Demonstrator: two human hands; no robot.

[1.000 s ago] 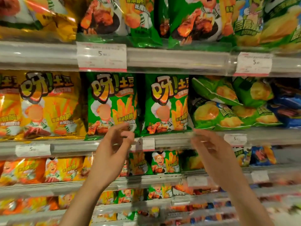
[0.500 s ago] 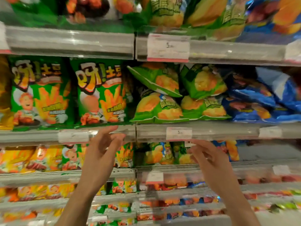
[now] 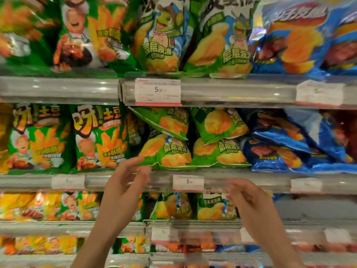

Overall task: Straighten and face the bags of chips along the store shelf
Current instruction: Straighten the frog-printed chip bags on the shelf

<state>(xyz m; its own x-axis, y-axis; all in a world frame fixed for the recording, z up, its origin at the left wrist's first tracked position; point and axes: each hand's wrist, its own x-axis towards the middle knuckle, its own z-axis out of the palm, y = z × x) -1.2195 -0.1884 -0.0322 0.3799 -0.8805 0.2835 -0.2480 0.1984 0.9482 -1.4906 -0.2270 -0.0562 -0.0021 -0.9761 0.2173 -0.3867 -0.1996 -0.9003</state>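
Note:
On the middle shelf [image 3: 241, 179] several green chip bags lie tumbled. One [image 3: 168, 151] lies on its side at the front, another [image 3: 166, 122] leans tilted on top of it, and two more [image 3: 218, 138] are piled to the right. My left hand [image 3: 125, 182] reaches up, its fingertips touching the lower left corner of the front green bag. My right hand [image 3: 249, 198] hovers before the shelf rail with loosely curled fingers and holds nothing. Left of the pile, two green fries bags [image 3: 100, 136] stand upright and face forward.
Blue bags [image 3: 280, 151] lie in a heap at the right of the same shelf. The upper shelf holds upright green [image 3: 160, 35] and blue bags. A price tag [image 3: 188, 182] sits on the rail between my hands. Lower shelves carry yellow and green bags.
The view has shifted right along the shelf and come closer. Both hands moved right with it, and my left hand has risen to the corner of the tumbled green bag.

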